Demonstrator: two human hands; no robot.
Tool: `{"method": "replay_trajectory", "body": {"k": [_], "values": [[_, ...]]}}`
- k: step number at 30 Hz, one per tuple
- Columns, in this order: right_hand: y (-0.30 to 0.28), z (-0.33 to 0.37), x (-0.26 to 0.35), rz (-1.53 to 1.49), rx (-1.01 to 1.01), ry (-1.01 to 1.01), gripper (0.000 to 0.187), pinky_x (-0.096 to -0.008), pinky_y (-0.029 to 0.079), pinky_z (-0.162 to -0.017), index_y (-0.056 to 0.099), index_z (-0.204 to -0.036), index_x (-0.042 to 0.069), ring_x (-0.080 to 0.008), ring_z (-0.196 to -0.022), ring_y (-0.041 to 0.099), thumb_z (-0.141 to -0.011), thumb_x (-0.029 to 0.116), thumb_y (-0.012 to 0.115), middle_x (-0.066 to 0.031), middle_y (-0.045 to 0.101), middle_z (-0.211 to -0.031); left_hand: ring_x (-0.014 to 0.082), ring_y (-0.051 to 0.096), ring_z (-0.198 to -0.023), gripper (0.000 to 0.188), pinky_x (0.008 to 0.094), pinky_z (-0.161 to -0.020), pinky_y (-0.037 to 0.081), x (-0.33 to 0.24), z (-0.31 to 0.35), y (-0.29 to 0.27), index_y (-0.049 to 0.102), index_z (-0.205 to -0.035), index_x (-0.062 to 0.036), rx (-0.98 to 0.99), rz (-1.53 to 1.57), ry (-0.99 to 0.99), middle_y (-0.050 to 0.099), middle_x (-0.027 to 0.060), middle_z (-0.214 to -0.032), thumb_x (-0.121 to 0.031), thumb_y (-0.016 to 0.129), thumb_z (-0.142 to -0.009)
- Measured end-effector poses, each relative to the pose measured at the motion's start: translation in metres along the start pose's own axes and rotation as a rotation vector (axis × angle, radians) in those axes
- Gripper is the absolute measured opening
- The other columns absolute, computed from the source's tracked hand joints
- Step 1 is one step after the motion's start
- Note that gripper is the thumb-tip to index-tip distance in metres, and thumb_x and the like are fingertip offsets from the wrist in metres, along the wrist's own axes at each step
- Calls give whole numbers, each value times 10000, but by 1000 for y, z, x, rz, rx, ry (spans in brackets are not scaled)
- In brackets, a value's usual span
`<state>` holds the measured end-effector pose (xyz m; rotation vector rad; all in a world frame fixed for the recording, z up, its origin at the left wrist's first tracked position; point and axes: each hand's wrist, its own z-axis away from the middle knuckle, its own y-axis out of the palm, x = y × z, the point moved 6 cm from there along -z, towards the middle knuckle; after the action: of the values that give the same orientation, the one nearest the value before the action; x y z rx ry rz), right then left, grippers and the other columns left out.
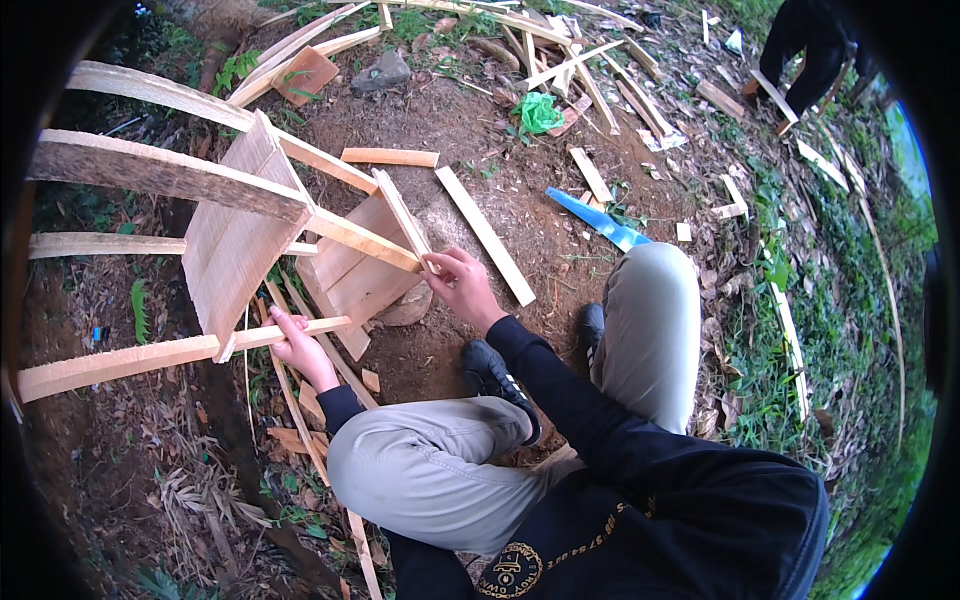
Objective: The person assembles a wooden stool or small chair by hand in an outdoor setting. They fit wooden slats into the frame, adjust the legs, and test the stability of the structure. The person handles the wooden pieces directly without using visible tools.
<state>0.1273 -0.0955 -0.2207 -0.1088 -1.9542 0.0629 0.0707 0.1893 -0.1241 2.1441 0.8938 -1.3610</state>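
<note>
Hands apart: your left hand [302, 350] grips the lower slat [130, 367] of the wooden frame [235, 245], between nine and ten o'clock; your right hand [466, 287] touches the end panel [372, 288] edge, exact grip unclear. Green plastic bag [538, 113] toward twelve o'clock, crumpled, contents can't tell.

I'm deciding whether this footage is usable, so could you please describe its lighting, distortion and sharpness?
Head view: soft daylight, no hard shadows on the trousers; head view: fisheye bowing of the long wooden rails near the black rim; head view: left hand and right hand fairly clear.
</note>
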Motion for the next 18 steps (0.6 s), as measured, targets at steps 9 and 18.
{"method": "replay_trajectory", "body": {"k": [9,18], "values": [[-6,15,7,89,-65,18,262,-284,517,-605,699,-1005,49,-150,-636,598,-747,91,711,-73,616,-841,72,403,-584,301,250,-628,400,6,-2,-3,446,-771,-81,14,-10,4,411,-21,-604,-238,496,-1023],[-8,20,5,46,-63,59,292,-318,521,-649,678,-1001,38,-189,-671,601,-722,111,719,-89,596,-849,71,396,-582,304,253,-625,399,4,-1,-3,445,-772,-83,0,-2,-12,412,-21,-604,-248,504,-1021]]}}
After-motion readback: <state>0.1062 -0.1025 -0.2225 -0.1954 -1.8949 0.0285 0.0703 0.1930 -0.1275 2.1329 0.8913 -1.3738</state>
